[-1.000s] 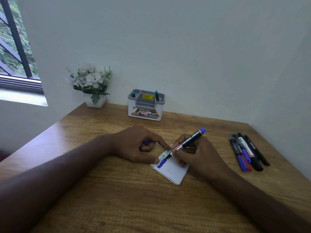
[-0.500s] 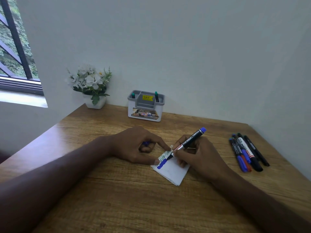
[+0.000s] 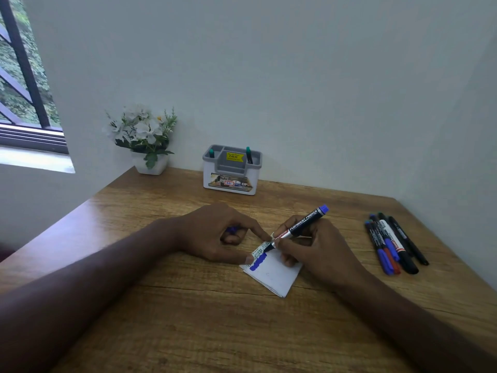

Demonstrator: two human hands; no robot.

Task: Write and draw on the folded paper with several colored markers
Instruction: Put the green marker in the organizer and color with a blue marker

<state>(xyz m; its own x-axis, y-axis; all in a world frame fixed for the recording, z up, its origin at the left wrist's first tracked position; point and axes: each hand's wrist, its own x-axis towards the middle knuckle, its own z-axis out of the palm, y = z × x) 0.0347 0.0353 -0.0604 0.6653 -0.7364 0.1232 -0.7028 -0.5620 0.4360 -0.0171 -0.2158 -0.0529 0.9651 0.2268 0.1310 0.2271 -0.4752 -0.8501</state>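
Observation:
A small folded white paper [image 3: 274, 275] lies on the wooden table [image 3: 188, 319], with green writing along its upper left edge and a thick blue stroke below that. My right hand [image 3: 314, 249] grips a black permanent marker [image 3: 301, 227] with a blue end, its tip on the paper near the top corner. My left hand [image 3: 215, 235] pins the paper's left edge with thumb and index fingertip, while its curled fingers hold a blue marker cap [image 3: 231, 229]. Several more markers [image 3: 392, 243] lie side by side to the right.
A grey and white pen holder [image 3: 231, 170] with two green-capped pens stands at the back against the wall. A white pot of white flowers [image 3: 142, 138] sits at the back left corner. A window is at far left.
The marker tip has travelled up and to the right along the paper's edge, and the blue stroke has grown longer. My left hand has stayed put.

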